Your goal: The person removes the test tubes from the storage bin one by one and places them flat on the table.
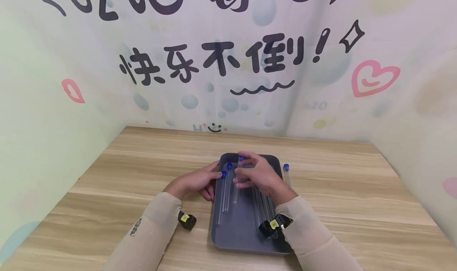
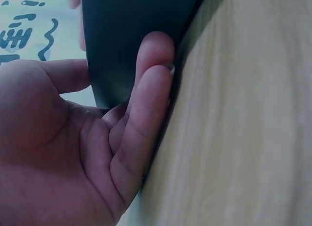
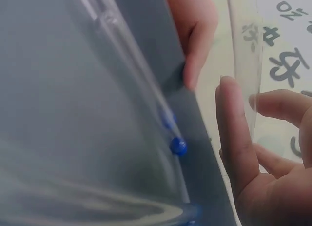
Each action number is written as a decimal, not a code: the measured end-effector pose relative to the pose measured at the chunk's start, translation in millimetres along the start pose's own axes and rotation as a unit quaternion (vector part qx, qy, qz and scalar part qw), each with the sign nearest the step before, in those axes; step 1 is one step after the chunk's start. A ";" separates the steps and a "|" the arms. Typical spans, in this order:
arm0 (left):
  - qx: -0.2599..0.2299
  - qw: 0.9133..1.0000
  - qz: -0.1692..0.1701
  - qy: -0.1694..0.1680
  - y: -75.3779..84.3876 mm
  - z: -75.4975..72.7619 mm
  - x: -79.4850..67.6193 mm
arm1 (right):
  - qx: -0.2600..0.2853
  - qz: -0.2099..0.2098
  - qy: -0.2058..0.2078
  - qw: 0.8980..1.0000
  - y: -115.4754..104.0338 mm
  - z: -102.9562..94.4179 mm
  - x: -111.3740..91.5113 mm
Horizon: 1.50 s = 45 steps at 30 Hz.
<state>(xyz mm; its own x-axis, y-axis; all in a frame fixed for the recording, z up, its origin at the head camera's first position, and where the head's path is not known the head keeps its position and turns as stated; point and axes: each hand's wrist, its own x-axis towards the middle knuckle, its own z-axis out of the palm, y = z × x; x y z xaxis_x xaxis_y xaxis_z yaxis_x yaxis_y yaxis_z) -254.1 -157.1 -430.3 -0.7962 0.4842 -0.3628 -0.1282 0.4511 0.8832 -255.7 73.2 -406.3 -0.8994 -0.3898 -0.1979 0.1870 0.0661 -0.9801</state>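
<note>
A dark grey tray [image 1: 235, 239] lies on the table. My left hand [image 1: 200, 180] grips its left side, thumb at the rim and bent fingers [image 2: 144, 109] against the outer wall. Over the tray, my right hand [image 1: 262, 175] pinches a clear test tube [image 1: 235, 195] with a blue cap, its capped end upward. Two more blue-capped tubes [image 1: 227, 191] lean along the tray's left side, their caps near my left thumb. Several clear tubes [image 1: 262, 207] lie at the right side, partly hidden under my right hand and wrist.
Another blue-capped tube [image 1: 287, 170] shows at the tray's right rim, its lower part hidden by my right arm. The wood-grain table [image 1: 143, 160] extends around the tray. A printed white cloth [image 1: 200, 104] hangs behind it.
</note>
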 end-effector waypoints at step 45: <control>0.010 1.000 0.000 0.005 -0.6 1.6 -1.8 | -0.051 -0.090 0.028 0.994 -32.6 -72.4 -74.7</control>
<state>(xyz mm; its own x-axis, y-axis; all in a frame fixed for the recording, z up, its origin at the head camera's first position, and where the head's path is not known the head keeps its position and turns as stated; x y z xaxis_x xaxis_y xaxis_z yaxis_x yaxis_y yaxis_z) -251.6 -157.0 -430.6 -0.8023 0.4770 -0.3589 -0.1159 0.4653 0.8775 -223.2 166.6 -360.6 -0.9356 -0.3526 -0.0172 -0.0171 0.0941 -0.9954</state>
